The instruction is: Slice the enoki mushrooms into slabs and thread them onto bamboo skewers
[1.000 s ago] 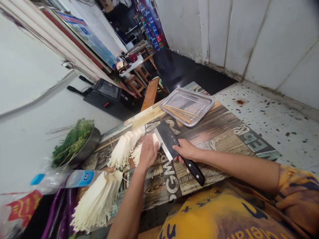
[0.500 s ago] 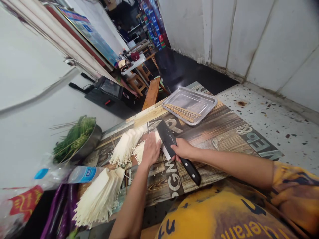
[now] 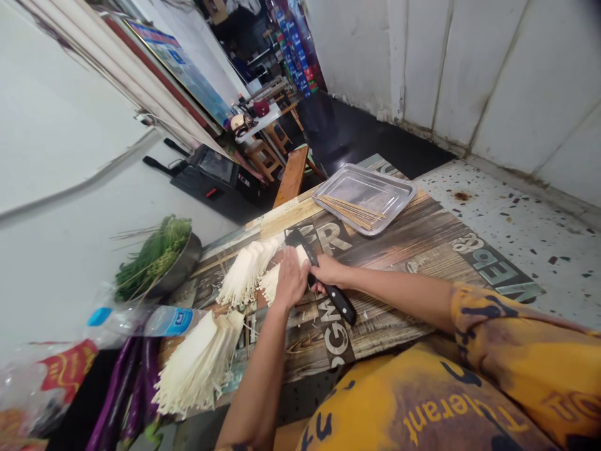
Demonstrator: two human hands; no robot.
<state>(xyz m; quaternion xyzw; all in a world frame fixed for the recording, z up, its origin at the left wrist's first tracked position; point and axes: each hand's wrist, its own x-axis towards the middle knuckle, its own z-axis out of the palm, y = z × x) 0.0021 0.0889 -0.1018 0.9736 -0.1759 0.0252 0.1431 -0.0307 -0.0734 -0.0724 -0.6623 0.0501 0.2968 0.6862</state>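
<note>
While straight left fingers (image 3: 290, 263) cover enoki (image 3: 269, 284), right fingers (image 3: 318, 287) clasp a cleaver (image 3: 342, 303)

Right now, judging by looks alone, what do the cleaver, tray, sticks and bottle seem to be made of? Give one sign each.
Cleaver: probably steel, its blade dark; the black handle, plastic or wood, shows pale rivets.
Tray: likely stainless steel, from its grey sheen.
Sticks: bamboo or wood, matte, from their tan colour.
Bottle: apparently clear, glossy plastic, being see-through.
</note>
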